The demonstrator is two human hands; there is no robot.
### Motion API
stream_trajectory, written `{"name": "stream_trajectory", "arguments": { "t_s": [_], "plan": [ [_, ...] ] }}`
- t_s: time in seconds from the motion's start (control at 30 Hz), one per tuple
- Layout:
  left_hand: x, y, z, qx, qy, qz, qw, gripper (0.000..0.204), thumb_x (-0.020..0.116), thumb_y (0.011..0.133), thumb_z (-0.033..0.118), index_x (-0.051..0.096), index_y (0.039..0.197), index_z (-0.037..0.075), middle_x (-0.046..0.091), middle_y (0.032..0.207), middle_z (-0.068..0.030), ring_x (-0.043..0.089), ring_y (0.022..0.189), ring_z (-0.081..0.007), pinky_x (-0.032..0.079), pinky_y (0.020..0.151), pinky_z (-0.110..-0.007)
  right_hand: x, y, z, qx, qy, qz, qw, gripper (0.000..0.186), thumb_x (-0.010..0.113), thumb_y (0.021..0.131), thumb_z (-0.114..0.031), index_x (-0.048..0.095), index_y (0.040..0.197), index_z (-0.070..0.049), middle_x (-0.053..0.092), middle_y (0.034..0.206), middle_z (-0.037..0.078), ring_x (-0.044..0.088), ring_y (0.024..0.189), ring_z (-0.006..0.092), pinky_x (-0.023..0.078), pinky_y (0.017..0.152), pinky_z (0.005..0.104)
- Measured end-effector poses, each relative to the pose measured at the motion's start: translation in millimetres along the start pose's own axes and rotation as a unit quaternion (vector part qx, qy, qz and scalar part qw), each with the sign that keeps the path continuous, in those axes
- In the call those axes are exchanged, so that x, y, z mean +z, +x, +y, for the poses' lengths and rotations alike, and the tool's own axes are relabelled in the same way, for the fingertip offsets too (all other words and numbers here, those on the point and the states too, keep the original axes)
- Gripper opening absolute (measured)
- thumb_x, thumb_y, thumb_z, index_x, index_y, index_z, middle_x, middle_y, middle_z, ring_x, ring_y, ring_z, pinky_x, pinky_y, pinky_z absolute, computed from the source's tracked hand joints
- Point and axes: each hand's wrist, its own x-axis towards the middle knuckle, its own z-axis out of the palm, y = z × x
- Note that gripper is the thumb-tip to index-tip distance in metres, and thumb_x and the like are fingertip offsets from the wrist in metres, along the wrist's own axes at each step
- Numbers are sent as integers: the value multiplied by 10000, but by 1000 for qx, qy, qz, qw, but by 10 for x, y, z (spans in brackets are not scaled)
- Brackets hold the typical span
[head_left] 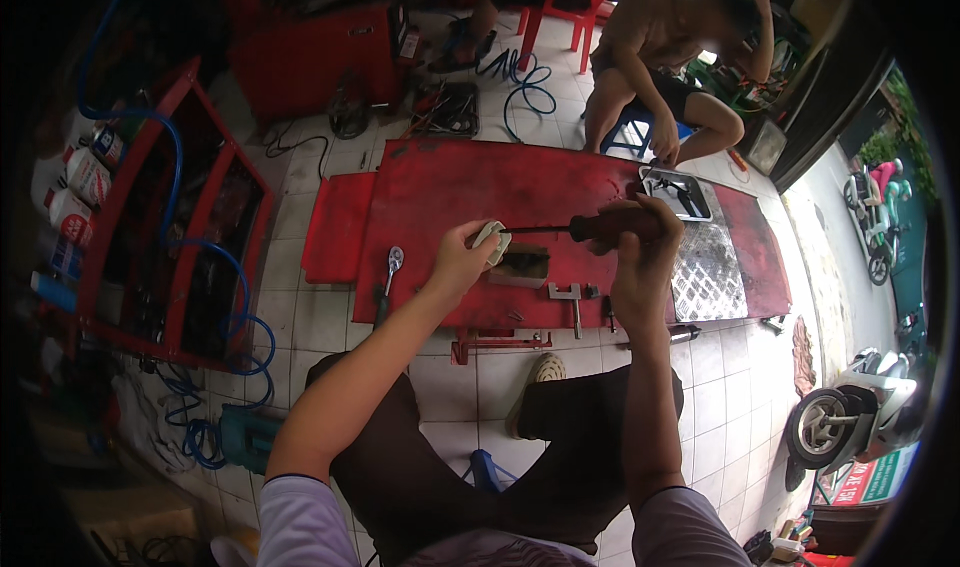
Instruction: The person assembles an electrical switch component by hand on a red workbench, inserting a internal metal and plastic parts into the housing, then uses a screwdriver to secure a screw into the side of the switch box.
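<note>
Red worktable [450, 192] ran across mid-view, in front of the wearer's knees. Co-worker [630, 52] sat at its far right side, one hand by the tray. Diamond-pattern metal plate [712, 272] lay on the table's right part; metal tray [704, 197] with dark items sat just beyond it. Right hand [645, 257] was wrapped round the dark handle of a screwdriver [610, 229], shaft pointing left. Ratchet [390, 272] lay near the left end, small open box [515, 278] mid-table below the shaft. Left hand [460, 259] had a narrow pinch on the pale part [492, 244], above the table at the shaft's end; tip contact couldn't be told.
</note>
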Motion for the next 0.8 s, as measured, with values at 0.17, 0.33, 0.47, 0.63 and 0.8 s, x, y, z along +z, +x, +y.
{"name": "stream_trajectory", "arguments": {
  "t_s": [0.17,0.33,0.47,0.63,0.8],
  "plan": [
    [92,112,157,43,27,20,999,315,559,858,132,546,1141,-6,626,900,-83,580,635,-85,423,417,-214,-143,285,-319,-1,-67,-8,998,471,497,846,39,307,1271,-32,532,1077,166,600,903,220,502,764,322],
    [281,-177,396,15,33,10,999,310,558,862,147,546,1138,5,630,878,-78,584,602,-87,389,347,-218,-319,348,-666,-1,-79,-17,997,520,582,803,30,346,1264,-16,565,1022,143,610,887,213,496,754,321],
    [536,-310,605,-7,-34,0,999,279,550,874,98,537,1127,-18,617,955,-98,624,773,-136,517,589,-236,-523,444,-909,7,-105,-6,994,512,633,785,-22,376,1228,-19,567,1003,145,617,858,224,494,734,318],
    [585,-379,597,-50,-68,-28,996,275,544,876,81,521,1125,-32,603,997,-120,626,840,-185,539,753,-293,-617,384,-935,48,-126,-20,991,487,629,802,-81,375,1213,-26,559,1004,159,616,862,247,487,753,337],
    [694,-354,569,-82,-42,-32,995,270,543,875,84,522,1119,-30,606,984,-116,626,831,-185,539,751,-298,-701,412,-867,43,-97,-21,994,444,550,847,-55,353,1243,-21,556,1014,157,610,902,236,478,776,342]
  ]
}}
